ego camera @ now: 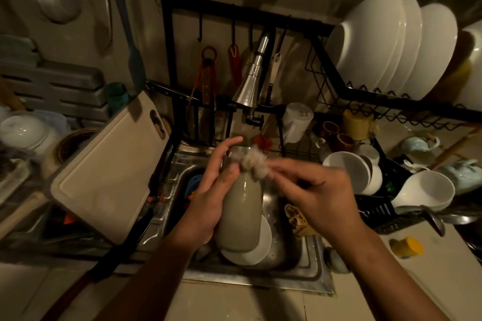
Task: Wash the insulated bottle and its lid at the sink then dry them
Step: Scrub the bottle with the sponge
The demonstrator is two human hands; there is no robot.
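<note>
Left hand (208, 198) grips the beige insulated bottle (241, 216) tilted over the steel sink (307, 268); right hand (320, 190), motion-blurred, pinches a grey scouring pad (254, 163) against the bottle's neck.

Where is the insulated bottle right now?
In the head view, the bottle is centre frame over the sink, held by the left hand, with a white plate under its base and the right hand holding a scrubber at its neck.

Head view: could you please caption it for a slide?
Left hand holds bottle over sink; right hand presses a scrubber to its top.
</note>
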